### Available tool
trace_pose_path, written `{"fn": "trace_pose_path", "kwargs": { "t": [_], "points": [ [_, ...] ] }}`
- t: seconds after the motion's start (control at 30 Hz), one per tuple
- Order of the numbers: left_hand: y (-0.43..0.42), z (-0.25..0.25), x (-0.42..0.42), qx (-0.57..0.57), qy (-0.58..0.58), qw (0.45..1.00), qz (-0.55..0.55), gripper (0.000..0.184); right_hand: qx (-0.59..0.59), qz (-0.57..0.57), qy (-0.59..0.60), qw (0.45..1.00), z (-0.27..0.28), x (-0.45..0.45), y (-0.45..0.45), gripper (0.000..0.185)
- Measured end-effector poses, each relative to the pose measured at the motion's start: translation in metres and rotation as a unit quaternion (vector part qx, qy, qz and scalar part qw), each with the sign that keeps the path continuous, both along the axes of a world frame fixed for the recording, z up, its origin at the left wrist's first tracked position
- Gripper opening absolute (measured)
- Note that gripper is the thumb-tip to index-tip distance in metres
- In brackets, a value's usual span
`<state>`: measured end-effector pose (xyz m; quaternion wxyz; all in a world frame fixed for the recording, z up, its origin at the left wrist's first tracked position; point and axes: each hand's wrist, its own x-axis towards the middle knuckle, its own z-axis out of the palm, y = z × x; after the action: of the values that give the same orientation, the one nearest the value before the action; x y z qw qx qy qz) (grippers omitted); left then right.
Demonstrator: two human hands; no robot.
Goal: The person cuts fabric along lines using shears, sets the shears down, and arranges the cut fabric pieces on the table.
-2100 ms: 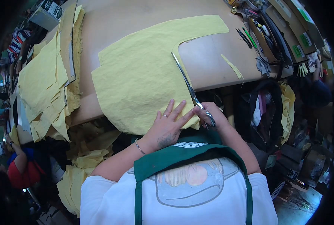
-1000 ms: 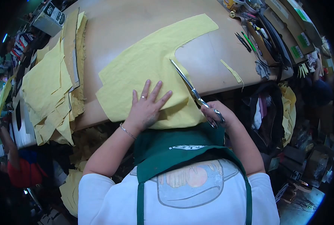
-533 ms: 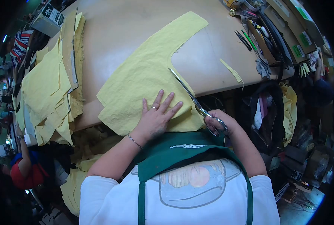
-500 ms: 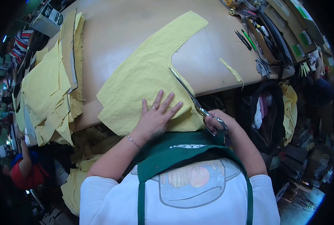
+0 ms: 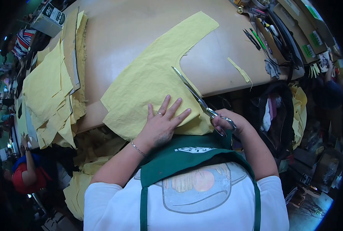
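Note:
A curved piece of yellow fabric [image 5: 148,73] lies on the table, its lower part hanging over the front edge toward the green apron. My left hand [image 5: 163,125] rests flat on it with the fingers spread. In my right hand [image 5: 229,121] is a pair of scissors [image 5: 192,90], fingers through the handle loops. The blades look closed or nearly so and point away to the left, lying over the fabric beside its inner curved edge. A thin yellow offcut strip [image 5: 239,70] lies apart to the right.
Stacked yellow fabric pieces [image 5: 48,96] with a board stand at the left of the table [image 5: 109,23]. Pens [image 5: 252,39] and a tool box [image 5: 271,36] sit at the back right. A dark bag [image 5: 273,115] is at the right; a person in red [image 5: 29,175] is at the left.
The fabric and my left hand appear slightly farther right. The scissor tips lie a little farther onto the fabric from its curved edge. The view itself has shifted slightly.

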<state>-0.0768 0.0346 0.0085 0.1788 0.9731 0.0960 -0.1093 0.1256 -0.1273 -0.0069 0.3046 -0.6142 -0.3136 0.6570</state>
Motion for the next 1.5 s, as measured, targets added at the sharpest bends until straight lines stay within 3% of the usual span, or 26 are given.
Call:
{"fn": "trace_pose_path", "kwargs": {
  "t": [0.3,0.83,1.5],
  "points": [
    [-0.005,0.005,-0.002,-0.019,0.001,1.0,-0.011,0.062,-0.018,-0.012,-0.022,1.0,0.002,-0.003,0.008,0.072],
    [-0.014,0.013,0.005,-0.067,-0.019,0.998,0.005,0.061,-0.005,-0.082,-0.04,0.996,0.006,-0.026,0.001,0.06],
    [-0.018,0.015,0.009,-0.216,-0.041,0.975,0.015,0.064,-0.024,-0.113,-0.064,0.991,0.008,-0.033,-0.005,0.058]
  ]
}}
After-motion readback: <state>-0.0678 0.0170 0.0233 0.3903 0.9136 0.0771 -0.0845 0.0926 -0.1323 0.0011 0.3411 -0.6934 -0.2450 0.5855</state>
